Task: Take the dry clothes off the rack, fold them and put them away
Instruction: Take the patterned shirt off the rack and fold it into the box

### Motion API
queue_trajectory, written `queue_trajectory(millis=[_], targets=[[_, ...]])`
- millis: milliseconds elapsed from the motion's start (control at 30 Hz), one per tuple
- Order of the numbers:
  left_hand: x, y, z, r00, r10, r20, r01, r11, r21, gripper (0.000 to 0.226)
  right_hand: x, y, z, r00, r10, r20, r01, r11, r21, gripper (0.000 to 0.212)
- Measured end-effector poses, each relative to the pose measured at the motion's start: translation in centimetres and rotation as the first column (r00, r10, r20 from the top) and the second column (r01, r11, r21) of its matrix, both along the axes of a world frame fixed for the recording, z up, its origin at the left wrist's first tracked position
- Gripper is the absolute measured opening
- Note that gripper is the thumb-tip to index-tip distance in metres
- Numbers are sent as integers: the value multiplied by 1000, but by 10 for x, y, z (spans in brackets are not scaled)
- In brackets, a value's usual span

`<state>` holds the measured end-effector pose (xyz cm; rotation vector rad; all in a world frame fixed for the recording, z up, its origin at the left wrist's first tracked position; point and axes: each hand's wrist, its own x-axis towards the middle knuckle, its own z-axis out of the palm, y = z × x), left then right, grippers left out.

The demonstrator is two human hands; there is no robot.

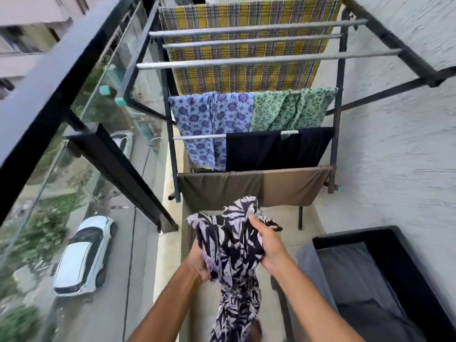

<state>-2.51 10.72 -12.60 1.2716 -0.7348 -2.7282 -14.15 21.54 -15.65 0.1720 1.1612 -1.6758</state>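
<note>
A black-and-white leaf-print garment (pixel 232 245) hangs bunched between both my hands, its lower part trailing down toward my feet. My left hand (pixel 197 264) grips it from underneath at the left. My right hand (pixel 267 243) grips its right side, fingers curled into the cloth. Just behind stands the drying rack (pixel 341 99) with a yellow checked sheet (pixel 246 75) at the back, a blue floral cloth (pixel 207 124), a green floral cloth (pixel 291 109), a black garment (pixel 276 149), an olive cloth (pixel 217 191) and a brown cloth (pixel 293 186).
A black bin (pixel 399 245) holding grey cloth (pixel 345 275) sits on the floor at lower right against the white wall (pixel 407 144). A glass balcony railing (pixel 81 77) runs along the left, with a street and a white car (pixel 84 253) far below.
</note>
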Motion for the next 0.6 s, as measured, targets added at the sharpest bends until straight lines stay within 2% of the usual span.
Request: queue_trajectory(millis=[67, 133, 200, 300, 367, 433, 500, 533, 600], targets=[[12, 1, 1, 996, 22, -85, -19, 999, 37, 66, 2, -3, 5, 995, -79, -67, 80, 997, 18, 83], [24, 2, 12, 977, 88, -194, -77, 995, 65, 74, 10, 3, 10, 988, -140, -64, 141, 990, 17, 76], [35, -5, 20, 942, 188, -279, -170, 982, 86, 71, 16, 10, 17, 982, -173, -74, 170, 985, -37, 66], [60, -18, 20, 914, 220, -341, -190, 974, 121, 75, 29, 20, 30, 978, -183, -101, 178, 982, -57, 65], [81, -20, 27, 909, 132, -394, -144, 990, -2, 82, 45, 27, 42, 970, -221, -101, 216, 975, -56, 58], [97, -20, 30, 927, -58, -372, -47, 962, -267, 62, 54, 33, 50, 940, -310, -145, 306, 951, -46, 64], [110, -17, 34, 921, -307, -241, 152, 851, -503, 39, 65, 36, 58, 902, -357, -243, 372, 928, 15, 77], [112, -15, 35, 897, -410, -164, 246, 772, -586, 48, 68, 38, 55, 878, -373, -299, 396, 918, 18, 75], [112, -8, 41, 852, -524, 18, 387, 605, -696, 68, 84, 47, 67, 822, -367, -435, 434, 899, 62, 47]])
